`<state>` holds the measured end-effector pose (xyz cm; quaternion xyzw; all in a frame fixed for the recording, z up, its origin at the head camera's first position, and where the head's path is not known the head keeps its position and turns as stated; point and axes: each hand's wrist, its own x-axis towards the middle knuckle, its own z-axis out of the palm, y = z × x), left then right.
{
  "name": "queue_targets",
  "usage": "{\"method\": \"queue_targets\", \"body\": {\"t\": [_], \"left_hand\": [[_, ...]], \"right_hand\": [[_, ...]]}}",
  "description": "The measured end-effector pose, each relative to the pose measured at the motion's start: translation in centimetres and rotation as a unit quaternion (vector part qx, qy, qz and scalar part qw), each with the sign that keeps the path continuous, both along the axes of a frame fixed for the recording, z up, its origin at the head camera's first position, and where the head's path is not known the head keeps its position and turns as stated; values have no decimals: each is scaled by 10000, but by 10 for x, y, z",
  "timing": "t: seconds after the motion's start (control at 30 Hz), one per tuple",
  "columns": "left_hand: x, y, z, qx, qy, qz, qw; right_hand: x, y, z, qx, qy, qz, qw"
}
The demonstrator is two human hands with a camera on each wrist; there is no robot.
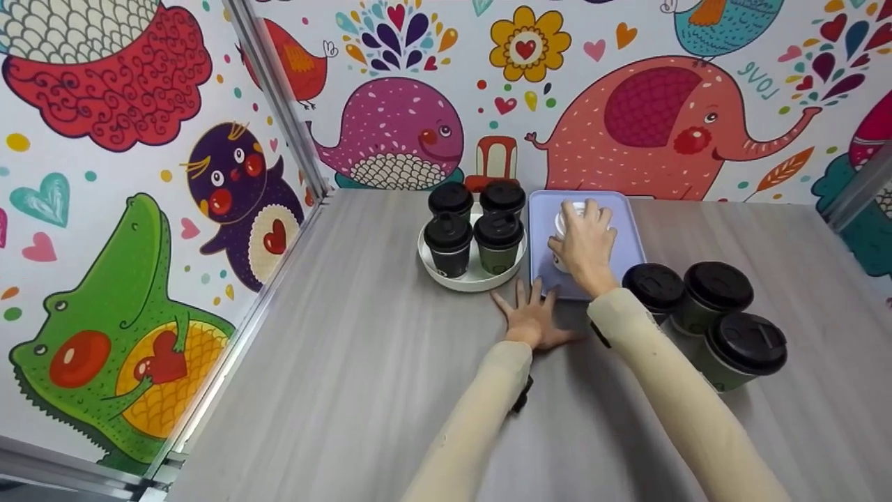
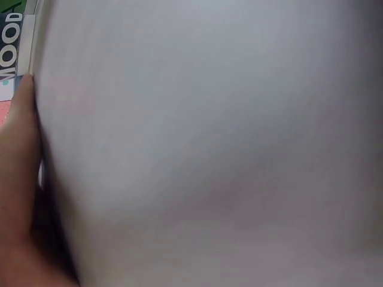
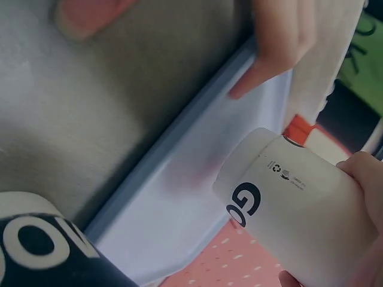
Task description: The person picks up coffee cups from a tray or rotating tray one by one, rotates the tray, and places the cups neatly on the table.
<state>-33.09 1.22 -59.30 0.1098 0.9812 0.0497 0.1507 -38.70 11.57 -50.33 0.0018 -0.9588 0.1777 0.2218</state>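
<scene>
Right hand (image 1: 584, 244) wraps its grip around a white cup (image 3: 293, 197) over the blue tray (image 1: 540, 230); left hand (image 1: 531, 317) lies released, flat on the grey desk (image 1: 348, 362) before cartoon walls (image 1: 104, 174).

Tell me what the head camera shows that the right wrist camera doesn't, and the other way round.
Only the head view shows the whole table, the round white tray holding four black-lidded cups, three more black-lidded cups at the right, and the left hand flat on the table. Only the right wrist view shows the black lettering and recycling mark on the white cup. Both show the right hand gripping that white cup over the blue tray.
</scene>
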Motion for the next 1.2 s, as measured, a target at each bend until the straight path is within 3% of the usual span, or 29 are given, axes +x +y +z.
{"method": "queue_targets", "body": {"t": [0.3,0.7,0.97,1.2], "left_hand": [[-1,-1,0,230,-78,33,9997],[2,-1,-1,81,230,-36,9997],[2,0,-1,69,167,-97,9998],[6,-2,6,237,100,-121,9996]], "right_hand": [[33,-1,8,190,376,224,9989],[96,8,11,225,1194,613,9907],[138,20,5,155,1200,738,9899],[165,35,-6,348,1566,731,9843]]}}
